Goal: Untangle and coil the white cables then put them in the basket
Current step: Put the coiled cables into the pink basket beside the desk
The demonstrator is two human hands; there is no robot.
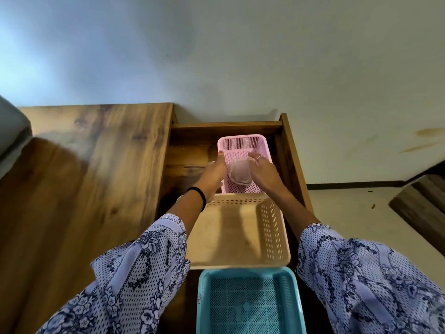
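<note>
A pink mesh basket (243, 141) sits at the far end of an open wooden compartment. Inside it lies a rounded bundle of coiled white cables (240, 175), tinted pink by the basket. My left hand (214, 173) lies with straight fingers along the basket's left wall, fingertips at the rim. My right hand (263, 171) reaches in from the right, its fingers curled down onto the bundle's upper right side. A black band circles my left wrist.
A beige slotted basket (274, 227) stands just nearer than the pink one, and a blue mesh basket (250, 302) nearest to me. A wooden tabletop (84, 177) spreads to the left. A wooden side panel (293, 165) borders the right, with floor beyond.
</note>
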